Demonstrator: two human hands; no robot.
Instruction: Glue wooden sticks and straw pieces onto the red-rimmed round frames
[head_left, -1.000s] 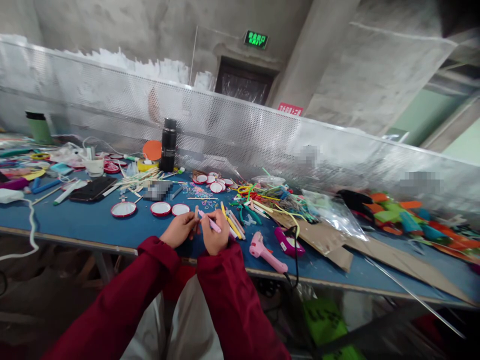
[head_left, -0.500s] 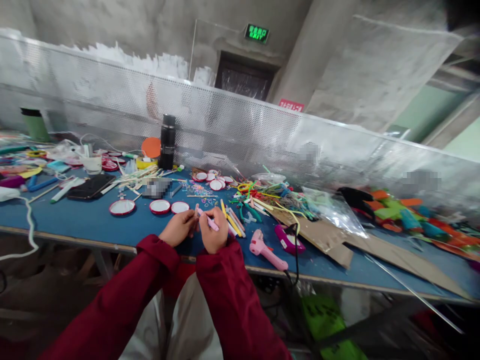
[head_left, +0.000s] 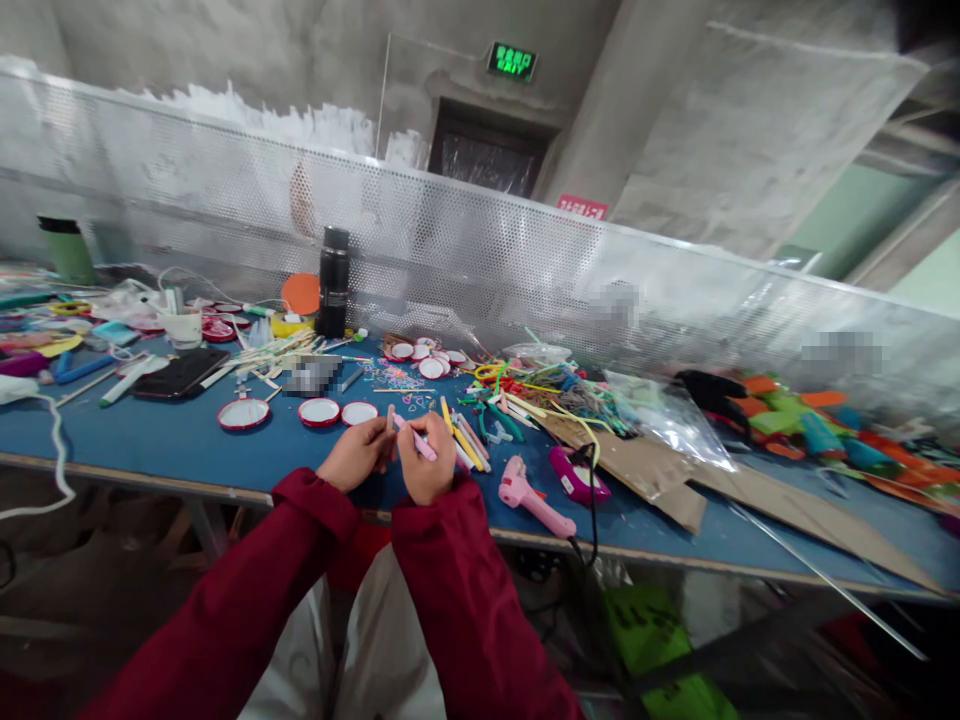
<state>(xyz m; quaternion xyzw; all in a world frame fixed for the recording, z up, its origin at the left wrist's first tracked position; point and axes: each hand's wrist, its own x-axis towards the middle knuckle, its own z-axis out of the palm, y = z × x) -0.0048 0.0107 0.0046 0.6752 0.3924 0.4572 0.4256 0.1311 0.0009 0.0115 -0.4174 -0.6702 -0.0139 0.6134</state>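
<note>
Above the front part of the blue table my two hands meet. My right hand [head_left: 427, 460] grips a pink marker pen [head_left: 421, 441] like a pencil, its tip end pointing toward the left hand. My left hand [head_left: 356, 455] is closed, its fingertips pinched by the pen's tip; what they hold, if anything, is too small to tell. Just beyond the left hand lie round red-rimmed lids [head_left: 360, 413] with white insides. Beside the right hand several markers [head_left: 459, 435] in yellow, pink and grey lie in a loose bunch.
To the right rest a pink glue gun [head_left: 534, 500] with a black cord and a purple device [head_left: 579, 477]. A black bottle [head_left: 334, 282] stands at the back. Wooden sticks, a phone [head_left: 182, 373], cardboard [head_left: 637, 470] and coloured pipe cleaners cover other parts of the table.
Hardly anything differs. Both hands stay in the same place with the pink marker pen; the whole view has shifted very slightly.
</note>
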